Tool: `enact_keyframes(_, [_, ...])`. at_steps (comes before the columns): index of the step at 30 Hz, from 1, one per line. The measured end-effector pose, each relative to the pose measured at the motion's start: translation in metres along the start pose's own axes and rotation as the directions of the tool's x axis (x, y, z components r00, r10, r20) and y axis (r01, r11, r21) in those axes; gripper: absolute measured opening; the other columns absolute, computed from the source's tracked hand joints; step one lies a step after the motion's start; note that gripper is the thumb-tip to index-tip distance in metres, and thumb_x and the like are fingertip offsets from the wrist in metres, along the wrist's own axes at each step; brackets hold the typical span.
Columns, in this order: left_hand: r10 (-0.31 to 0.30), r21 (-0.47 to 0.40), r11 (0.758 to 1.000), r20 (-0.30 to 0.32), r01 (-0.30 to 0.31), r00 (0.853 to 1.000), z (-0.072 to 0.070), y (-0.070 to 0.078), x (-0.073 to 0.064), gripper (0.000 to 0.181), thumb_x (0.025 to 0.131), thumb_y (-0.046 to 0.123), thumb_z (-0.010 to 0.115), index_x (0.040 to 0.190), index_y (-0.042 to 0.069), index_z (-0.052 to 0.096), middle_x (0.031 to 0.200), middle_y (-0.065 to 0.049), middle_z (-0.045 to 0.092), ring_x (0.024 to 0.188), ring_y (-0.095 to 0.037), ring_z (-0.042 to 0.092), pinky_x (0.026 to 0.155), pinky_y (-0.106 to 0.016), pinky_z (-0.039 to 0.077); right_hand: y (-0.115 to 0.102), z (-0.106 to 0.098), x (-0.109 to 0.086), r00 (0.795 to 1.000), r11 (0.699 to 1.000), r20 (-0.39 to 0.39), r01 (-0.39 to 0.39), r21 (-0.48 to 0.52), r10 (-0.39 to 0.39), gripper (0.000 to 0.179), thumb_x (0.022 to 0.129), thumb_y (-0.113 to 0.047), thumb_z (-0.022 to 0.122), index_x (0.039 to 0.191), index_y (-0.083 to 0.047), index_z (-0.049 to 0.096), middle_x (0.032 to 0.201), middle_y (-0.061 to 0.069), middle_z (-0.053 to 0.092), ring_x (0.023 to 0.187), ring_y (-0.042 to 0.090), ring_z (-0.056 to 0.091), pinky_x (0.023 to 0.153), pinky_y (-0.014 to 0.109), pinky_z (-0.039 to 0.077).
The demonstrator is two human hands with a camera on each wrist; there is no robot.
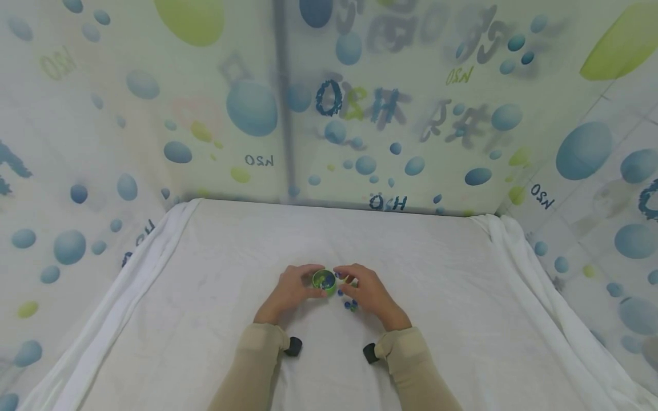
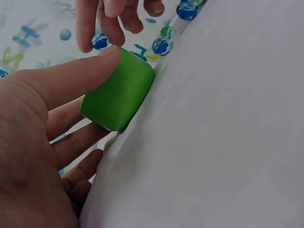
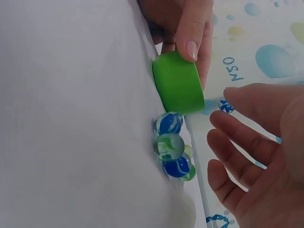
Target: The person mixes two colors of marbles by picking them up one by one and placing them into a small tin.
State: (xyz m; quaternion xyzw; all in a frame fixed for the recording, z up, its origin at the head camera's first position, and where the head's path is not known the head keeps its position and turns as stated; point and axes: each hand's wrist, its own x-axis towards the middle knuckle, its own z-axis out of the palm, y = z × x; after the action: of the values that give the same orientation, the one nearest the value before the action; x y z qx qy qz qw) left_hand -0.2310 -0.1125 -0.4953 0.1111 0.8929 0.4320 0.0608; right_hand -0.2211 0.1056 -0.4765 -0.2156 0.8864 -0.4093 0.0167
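A small green cup (image 1: pixel 331 291) stands on the white cloth with blue and green glass marbles (image 1: pixel 324 279) inside. My left hand (image 1: pixel 296 285) grips it, thumb on the near side and fingers round the far side. Just right of the rim is my right hand (image 1: pixel 364 288), holding a blue-and-white marble (image 3: pixel 226 105) at its fingertips, level with the cup's mouth. In the right wrist view the marble shows between thumb and forefinger. Beneath the right hand several loose marbles (image 3: pixel 170 147), blue and green, lie on the cloth beside the cup.
White cloth (image 1: pixel 411 245) covers the table, bunched into folds (image 1: pixel 506 245) along both sides. A printed curtain (image 1: pixel 205 114) with blue and green spots rises behind the table and at both sides. Dark wrist cameras (image 1: pixel 293 346) sit at the sleeve cuffs.
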Motion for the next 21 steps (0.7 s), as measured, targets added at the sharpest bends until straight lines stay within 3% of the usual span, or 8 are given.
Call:
enact_keyframes(14, [-0.012, -0.001, 1.0, -0.003, 0.012, 1.0, 0.0005, 0.0009, 0.0001, 0.061, 0.071, 0.034, 0.086, 0.127, 0.022, 0.065, 0.137, -0.009, 0.055, 0.126, -0.036, 0.039, 0.105, -0.062, 0.026, -0.0034, 0.0015, -0.0007, 0.999, 1.0, 0.025, 0.021, 0.014, -0.022, 0.043, 0.089, -0.003, 0.068, 0.131, -0.011, 0.06, 0.106, 0.002, 0.064, 0.095, 0.017, 0.058, 0.078, 0.036, 0.049])
enact_keyframes(21, [-0.005, -0.003, 1.0, -0.004, 0.005, 1.0, 0.001, -0.0003, 0.0, 0.06, 0.072, 0.033, 0.086, 0.127, 0.022, 0.065, 0.136, -0.008, 0.056, 0.126, -0.036, 0.039, 0.105, -0.062, 0.026, -0.0048, 0.0006, -0.0012, 1.0, 1.0, 0.025, -0.002, -0.006, 0.003, 0.044, 0.089, -0.005, 0.068, 0.132, -0.013, 0.059, 0.107, 0.001, 0.063, 0.096, 0.016, 0.058, 0.08, 0.036, 0.049])
